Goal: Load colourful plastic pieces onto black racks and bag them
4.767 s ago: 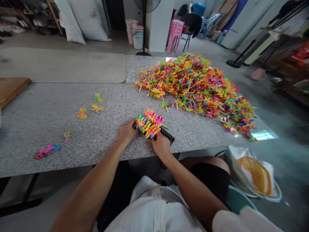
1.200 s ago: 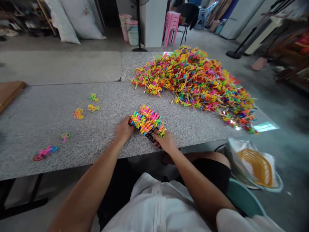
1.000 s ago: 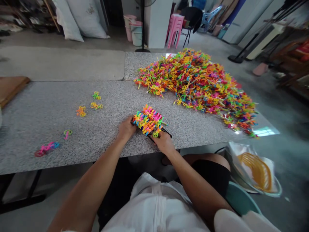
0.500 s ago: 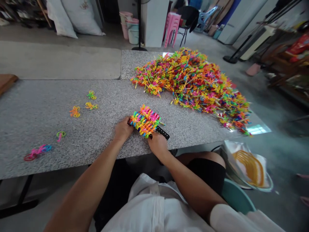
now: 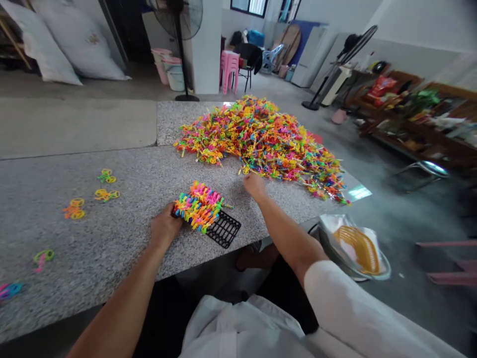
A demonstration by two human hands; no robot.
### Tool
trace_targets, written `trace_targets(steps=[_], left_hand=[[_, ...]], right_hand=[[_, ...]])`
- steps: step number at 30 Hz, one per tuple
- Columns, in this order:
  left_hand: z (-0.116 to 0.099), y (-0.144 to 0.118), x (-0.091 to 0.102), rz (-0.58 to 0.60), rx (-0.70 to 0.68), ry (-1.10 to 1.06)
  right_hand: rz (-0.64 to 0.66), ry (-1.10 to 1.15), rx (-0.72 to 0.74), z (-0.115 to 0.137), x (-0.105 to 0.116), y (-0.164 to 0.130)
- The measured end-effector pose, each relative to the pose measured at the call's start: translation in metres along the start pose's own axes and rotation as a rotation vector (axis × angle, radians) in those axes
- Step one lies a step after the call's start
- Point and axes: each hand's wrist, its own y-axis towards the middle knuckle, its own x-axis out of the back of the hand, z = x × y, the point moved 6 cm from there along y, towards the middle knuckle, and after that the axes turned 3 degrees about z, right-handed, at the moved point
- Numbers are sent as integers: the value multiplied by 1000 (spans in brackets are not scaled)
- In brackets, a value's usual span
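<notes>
Over on the far left of the frame, a few stray plastic pieces sit scattered on the speckled granite table: a blue and pink one at the very edge, a green and pink one just above it, then an orange one and two more, yellow and green, further up. Moving toward the middle, the left hand rests on the table with its fingers curled against the left end of a black grid tray, pretty much pinning it in place. That tray lies near the front edge of the table, lower centre of the frame, and its left part is packed with a tight cluster of neon pieces standing up in it, pink, orange, green and yellow; the right part of the grid is bare. Right of that, the right hand is stretched out to the near edge of the big heap of coloured pieces, which fills the upper middle of the frame. Its fingertips touch the bottom edge of the pile, fingers bunched together, but I honestly can't tell whether they're pinching a piece. Further right, off the table and lower down, an orange basket sits in a plastic-lined tub on the floor.
</notes>
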Motion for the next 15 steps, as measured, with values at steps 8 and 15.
trace_targets(steps=[8,15], left_hand=[[1,0,2,7,10,21],[2,2,1,-5,29,28]], right_hand=[[-44,-64,-109,-6,2,61],[67,-137,20,-22,-13,30]])
